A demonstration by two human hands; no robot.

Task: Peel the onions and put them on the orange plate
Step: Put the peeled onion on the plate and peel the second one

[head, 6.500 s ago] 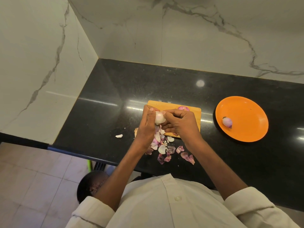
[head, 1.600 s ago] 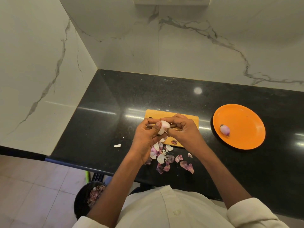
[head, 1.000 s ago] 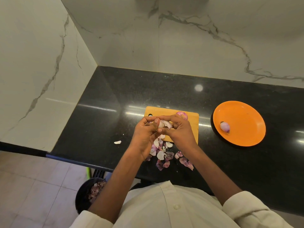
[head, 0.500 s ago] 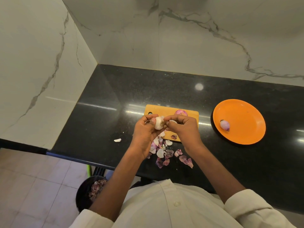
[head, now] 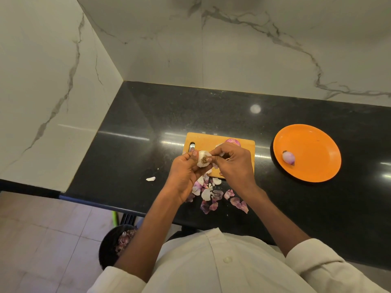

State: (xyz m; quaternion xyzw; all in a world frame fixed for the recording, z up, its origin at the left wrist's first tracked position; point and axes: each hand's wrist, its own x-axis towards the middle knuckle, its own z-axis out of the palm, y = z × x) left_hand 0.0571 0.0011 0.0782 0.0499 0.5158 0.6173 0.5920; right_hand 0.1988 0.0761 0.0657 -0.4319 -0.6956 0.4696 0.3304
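Note:
My left hand [head: 185,174] grips a pale, mostly peeled onion [head: 202,159] over the left end of the wooden cutting board [head: 208,141]; its brown root end faces me. My right hand [head: 232,163] pinches at the onion's right side with thumb and fingertips. Another purple onion [head: 232,141] sits at the board's far edge, partly hidden behind my right hand. One peeled onion [head: 288,157] lies on the left part of the orange plate [head: 313,153], to the right of the board.
Purple and white onion skins [head: 211,195] are scattered on the black counter [head: 148,123] below my hands, with one white scrap [head: 150,178] to the left. A black bin [head: 115,244] with skins stands on the floor below the counter edge. Marble walls close the back and left.
The onion has been turned in my left hand, so its root end now faces me. My right fingers have shifted onto its right side.

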